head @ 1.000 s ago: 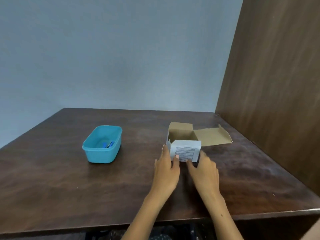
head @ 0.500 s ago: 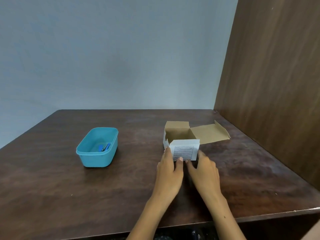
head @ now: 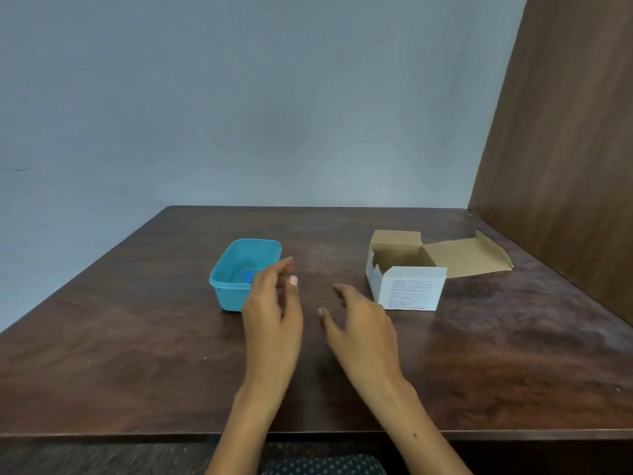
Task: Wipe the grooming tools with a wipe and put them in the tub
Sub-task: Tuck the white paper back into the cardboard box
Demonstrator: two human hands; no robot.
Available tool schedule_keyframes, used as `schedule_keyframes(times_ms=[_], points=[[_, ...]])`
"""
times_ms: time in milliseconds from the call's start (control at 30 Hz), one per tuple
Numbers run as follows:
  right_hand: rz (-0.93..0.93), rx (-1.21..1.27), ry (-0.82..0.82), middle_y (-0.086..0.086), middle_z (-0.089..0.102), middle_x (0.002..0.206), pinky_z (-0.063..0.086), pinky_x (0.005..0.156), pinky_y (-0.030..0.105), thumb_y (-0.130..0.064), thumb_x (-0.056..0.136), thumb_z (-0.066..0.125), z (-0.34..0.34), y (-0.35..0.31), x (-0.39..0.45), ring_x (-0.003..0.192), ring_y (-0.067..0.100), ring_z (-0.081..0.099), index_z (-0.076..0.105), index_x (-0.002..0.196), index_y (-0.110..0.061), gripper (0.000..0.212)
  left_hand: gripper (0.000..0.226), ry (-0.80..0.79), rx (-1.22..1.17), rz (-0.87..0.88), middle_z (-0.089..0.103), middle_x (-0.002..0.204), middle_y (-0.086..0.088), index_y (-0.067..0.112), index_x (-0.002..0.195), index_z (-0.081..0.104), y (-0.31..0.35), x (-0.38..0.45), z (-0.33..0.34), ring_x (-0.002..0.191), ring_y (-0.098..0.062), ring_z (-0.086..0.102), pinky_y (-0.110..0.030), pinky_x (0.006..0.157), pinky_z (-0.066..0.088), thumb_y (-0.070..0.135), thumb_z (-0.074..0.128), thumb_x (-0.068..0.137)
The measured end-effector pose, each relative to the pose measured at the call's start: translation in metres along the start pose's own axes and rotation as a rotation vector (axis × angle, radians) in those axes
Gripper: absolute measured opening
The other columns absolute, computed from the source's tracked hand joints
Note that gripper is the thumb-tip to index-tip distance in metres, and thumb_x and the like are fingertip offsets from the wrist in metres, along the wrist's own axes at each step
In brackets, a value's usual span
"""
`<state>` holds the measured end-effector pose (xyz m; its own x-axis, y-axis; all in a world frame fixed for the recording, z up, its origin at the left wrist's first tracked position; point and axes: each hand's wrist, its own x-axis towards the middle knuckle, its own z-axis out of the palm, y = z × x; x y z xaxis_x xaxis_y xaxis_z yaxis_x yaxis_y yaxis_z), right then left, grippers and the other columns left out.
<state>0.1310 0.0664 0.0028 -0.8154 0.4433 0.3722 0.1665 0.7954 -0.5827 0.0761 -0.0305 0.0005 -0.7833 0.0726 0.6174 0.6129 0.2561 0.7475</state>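
Only one printed surface is showing here, a white label panel [head: 411, 294] on the near face of the open cardboard box [head: 397, 265] sitting on the tabletop [head: 137, 337], and its rows of fine grey print are coming through far too small and blurred to read.

tub [head: 236, 296]: glossy plastic | box [head: 409, 289]: matt cardboard | table [head: 137, 337]: wood, slight sheen

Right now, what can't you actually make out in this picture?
- Head view: the blue things in the tub are too small to name, and the left hand covers part of them.
- The cardboard box: its near wall hides the bottom.
- The box's label print is too fine to read.
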Motion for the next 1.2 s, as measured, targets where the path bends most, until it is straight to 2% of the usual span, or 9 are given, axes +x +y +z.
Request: schedule_keyframes(times_ms=[100, 167, 267, 333, 533, 633, 767, 1100, 1200], points=[[-0.072, 0.022, -0.049, -0.004, 0.057, 0.13, 0.046, 0.092, 0.033, -0.034, 0.09, 0.059, 0.019, -0.02, 0.012, 0.12, 0.014, 0.053, 0.039, 0.137, -0.023, 0.052, 0.026, 0.152, 0.109, -0.005, 0.055, 0.117, -0.002, 0.011, 0.119, 0.056, -0.02, 0.01, -0.024, 0.108, -0.014, 0.053, -0.029, 0.093, 0.043, 0.01, 0.052, 0.093], [-0.124, 0.021, -0.062, -0.004, 0.057, 0.13, 0.046, 0.089, 0.033, -0.032, 0.09, 0.059, 0.029, -0.033, 0.018, 0.119, 0.015, 0.053, 0.036, 0.14, -0.025, 0.055, 0.033, 0.176, 0.142, -0.061, 0.048, 0.128, -0.008, 0.009, 0.126, 0.049, -0.032, 0.016, -0.037, 0.121, -0.022, 0.045, -0.03, 0.099, 0.037, 0.012, 0.052, 0.093], [-0.194, 0.011, -0.052, -0.004, 0.059, 0.127, 0.048, 0.085, 0.032, -0.028, 0.091, 0.059, 0.042, -0.044, 0.025, 0.114, 0.016, 0.057, 0.035, 0.141, -0.028, 0.055, 0.052, 0.065, 0.13, -0.273, 0.033, 0.149, -0.008, 0.009, 0.143, 0.029, -0.044, 0.024, -0.046, 0.138, -0.022, 0.03, -0.034, 0.109, 0.028, 0.024, 0.047, 0.097], [-0.205, 0.023, -0.057, -0.001, 0.061, 0.125, 0.05, 0.084, 0.033, -0.027, 0.091, 0.06, 0.05, -0.048, 0.028, 0.11, 0.018, 0.059, 0.037, 0.14, -0.028, 0.054, 0.06, -0.018, 0.087, -0.362, 0.029, 0.153, -0.008, 0.011, 0.149, 0.018, -0.049, 0.027, -0.047, 0.14, -0.022, 0.029, -0.039, 0.113, 0.027, 0.03, 0.044, 0.097], [-0.213, 0.063, -0.067, -0.003, 0.057, 0.133, 0.048, 0.088, 0.029, -0.027, 0.092, 0.059, 0.056, -0.052, 0.03, 0.116, 0.016, 0.057, 0.047, 0.136, -0.021, 0.046, 0.06, -0.011, -0.038, -0.421, 0.046, 0.14, -0.005, 0.011, 0.148, 0.02, -0.048, 0.027, -0.046, 0.13, -0.021, 0.042, -0.027, 0.095, 0.034, 0.031, 0.044, 0.097], [-0.217, 0.061, -0.072, -0.001, 0.057, 0.133, 0.049, 0.087, 0.03, -0.027, 0.092, 0.058, 0.057, -0.051, 0.028, 0.115, 0.017, 0.057, 0.049, 0.135, -0.017, 0.044, 0.054, 0.006, -0.065, -0.41, 0.049, 0.119, 0.006, 0.009, 0.145, 0.027, -0.045, 0.026, -0.045, 0.122, -0.017, 0.048, -0.025, 0.091, 0.036, 0.028, 0.045, 0.098], [-0.215, 0.05, -0.077, 0.0, 0.061, 0.125, 0.05, 0.08, 0.031, -0.027, 0.092, 0.057, 0.057, -0.05, 0.025, 0.103, 0.018, 0.062, 0.052, 0.128, -0.016, 0.038, 0.04, 0.022, -0.055, -0.368, 0.048, 0.094, 0.02, 0.007, 0.133, 0.043, -0.042, 0.023, -0.042, 0.098, -0.006, 0.05, -0.024, 0.082, 0.039, 0.022, 0.048, 0.097], [-0.226, 0.044, -0.082, 0.004, 0.061, 0.124, 0.05, 0.075, 0.029, -0.025, 0.09, 0.059, 0.058, -0.046, 0.026, 0.1, 0.019, 0.063, 0.054, 0.121, -0.014, 0.033, 0.032, 0.007, -0.04, -0.343, 0.052, 0.094, 0.016, 0.011, 0.126, 0.047, -0.042, 0.022, -0.039, 0.088, -0.004, 0.053, -0.022, 0.076, 0.04, 0.023, 0.05, 0.096], [-0.231, 0.051, -0.081, 0.004, 0.06, 0.127, 0.05, 0.08, 0.031, -0.024, 0.09, 0.06, 0.057, -0.045, 0.027, 0.104, 0.019, 0.062, 0.051, 0.126, -0.014, 0.038, 0.028, -0.003, -0.028, -0.336, 0.056, 0.103, 0.008, 0.013, 0.122, 0.048, -0.044, 0.022, -0.038, 0.096, -0.01, 0.056, -0.022, 0.075, 0.04, 0.023, 0.05, 0.096]])
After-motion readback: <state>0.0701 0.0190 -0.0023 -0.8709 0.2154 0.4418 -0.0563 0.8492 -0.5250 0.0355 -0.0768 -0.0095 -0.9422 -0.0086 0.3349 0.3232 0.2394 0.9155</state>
